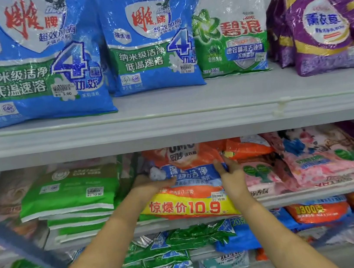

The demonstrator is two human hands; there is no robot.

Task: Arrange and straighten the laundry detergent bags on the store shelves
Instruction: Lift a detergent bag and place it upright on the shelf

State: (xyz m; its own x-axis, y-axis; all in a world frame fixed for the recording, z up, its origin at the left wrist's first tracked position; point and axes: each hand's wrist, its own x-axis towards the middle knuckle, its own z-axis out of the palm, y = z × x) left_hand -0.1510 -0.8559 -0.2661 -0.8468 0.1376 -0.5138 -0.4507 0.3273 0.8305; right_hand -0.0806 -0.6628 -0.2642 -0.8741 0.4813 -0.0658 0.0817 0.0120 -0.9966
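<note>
A person's left hand [150, 184] lies flat on the left side of an orange detergent bag [187, 184] on the middle shelf [316, 190], fingers pressed together, thumb tucked along the film. The right hand [231, 177] meets the same bag on its right edge, fingers spread and reaching up along the crease where it touches the pink floral bags [318, 157] just beside it. Neither hand visibly pinches the plastic; both appear to press and steady it.

The orange bag lies face up atop a low pile, its yellow price band hanging over the shelf lip and its top end running back under the shelf above. It sits slightly askew. The film is glossy and wrinkled, and the contents look loose enough to slump, so it will likely shift as a soft mass rather than slide cleanly.

To the left, a green-and-white stack [71, 198] lies fairly flat and squared. The pink floral bags to the right lean and overlap loosely, and seem to need attention. On the upper shelf [169, 121], two blue bags [149, 40] stand upright facing forward, one set nearer the edge than the other, with a green-and-white bag [231, 35] and purple bags [319, 23] standing beside them; that row looks largely in order. The bottom shelf's crumpled green foil bags [165, 251] and orange packs [319, 211] lie jumbled.

By this showing the job is partway: the top is tidy, the middle in hand, the lowest untouched.
</note>
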